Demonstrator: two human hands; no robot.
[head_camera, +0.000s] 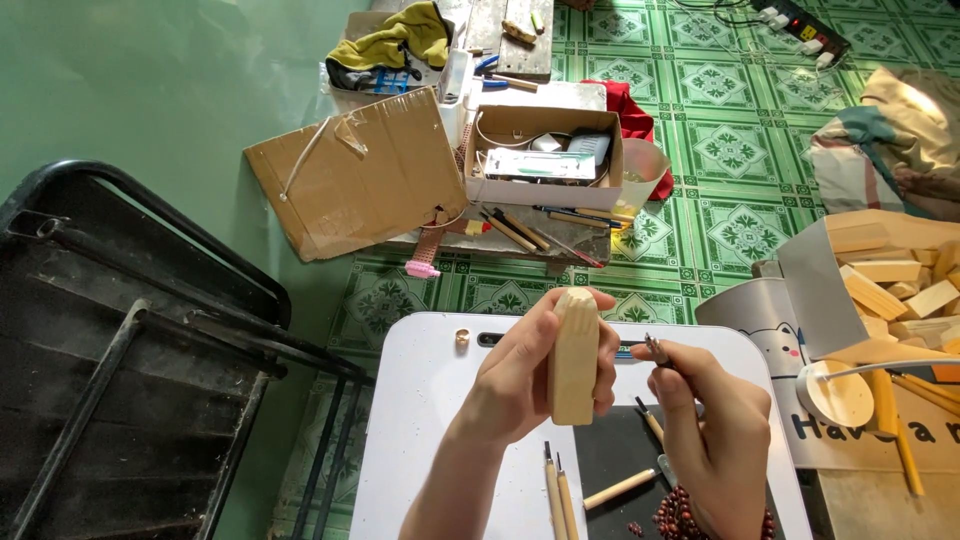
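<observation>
Bead bracelet (690, 522) at right wrist, bottom edge. Right hand (715, 425): fingers pinched around a small carving knife (657, 350), tip up. Left hand (530, 375): fingers wrapped around an upright pale wood block (574, 355), held above the white table (430, 420). Spare carving tools (556, 495) lie on the table below.

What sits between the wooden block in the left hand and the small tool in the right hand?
Nothing in the head view: only a narrow gap over the white table separates the wooden block, held by the left hand, from the carving tool in the right hand.
</observation>
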